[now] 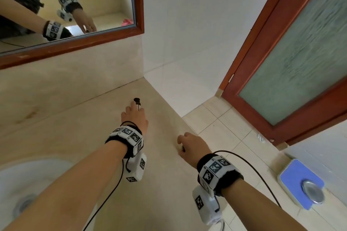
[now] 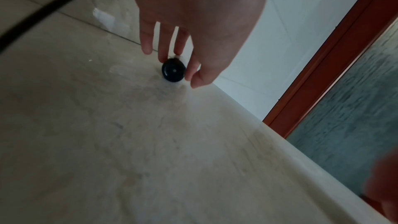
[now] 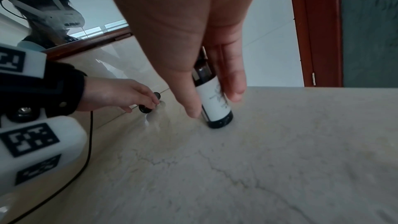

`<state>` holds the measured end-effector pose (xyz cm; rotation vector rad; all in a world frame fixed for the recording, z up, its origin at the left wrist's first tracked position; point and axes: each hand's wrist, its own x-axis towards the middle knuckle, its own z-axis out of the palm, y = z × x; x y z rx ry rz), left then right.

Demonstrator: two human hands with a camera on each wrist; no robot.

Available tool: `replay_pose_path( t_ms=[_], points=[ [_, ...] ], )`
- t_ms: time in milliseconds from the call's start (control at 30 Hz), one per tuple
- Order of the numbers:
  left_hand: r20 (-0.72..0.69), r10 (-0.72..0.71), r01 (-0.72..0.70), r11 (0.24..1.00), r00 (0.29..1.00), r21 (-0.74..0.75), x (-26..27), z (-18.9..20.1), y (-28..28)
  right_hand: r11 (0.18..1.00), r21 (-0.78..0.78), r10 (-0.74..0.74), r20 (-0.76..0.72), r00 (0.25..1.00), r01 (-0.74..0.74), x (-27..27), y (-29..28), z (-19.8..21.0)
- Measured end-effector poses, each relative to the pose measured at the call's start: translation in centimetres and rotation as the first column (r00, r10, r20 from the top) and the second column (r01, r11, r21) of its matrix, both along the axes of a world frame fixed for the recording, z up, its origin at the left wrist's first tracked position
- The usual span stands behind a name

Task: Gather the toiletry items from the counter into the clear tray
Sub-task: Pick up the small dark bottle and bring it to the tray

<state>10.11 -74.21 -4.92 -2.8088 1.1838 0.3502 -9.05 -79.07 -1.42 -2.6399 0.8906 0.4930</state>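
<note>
A small bottle with a round black cap (image 2: pixel 173 71) lies near the back wall of the beige counter (image 1: pixel 75 137). My left hand (image 2: pixel 182 72) reaches over it, fingers and thumb closing round the cap; in the head view the black cap (image 1: pixel 137 100) pokes out past my left hand (image 1: pixel 136 107). Near the counter's right edge my right hand (image 3: pixel 215 105) grips a dark bottle with a white label (image 3: pixel 217 113), thumb on one side and fingers on the other, its base on the counter. In the head view my right hand (image 1: pixel 183 146) hides that bottle. No clear tray is in view.
A white sink basin (image 1: pixel 28 174) is set into the counter at the lower left. A wood-framed mirror (image 1: pixel 75 5) hangs above the backsplash. Right of the counter edge lie floor tiles, a blue scale (image 1: pixel 300 182) and a frosted glass door (image 1: pixel 300 52).
</note>
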Motion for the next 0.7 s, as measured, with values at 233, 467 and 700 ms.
replay_pose_path(
  t_ms=[233,467,700],
  points=[
    [0.074,-0.053,0.049,0.997,0.996,0.051,0.8,-0.4,0.2,0.999,0.027,-0.046,0.104,0.993,0.044,1.2,-0.2,-0.2],
    [0.104,-0.130,0.111,0.979,0.986,0.173,0.8,0.8,0.8,0.998,0.029,-0.053,0.173,0.983,0.049,2.6,0.2,-0.5],
    [0.029,-0.130,0.127,0.987,0.991,0.098,1.7,2.2,3.9,0.999,0.009,-0.054,0.225,0.973,0.054,5.1,1.4,-0.1]
  ],
)
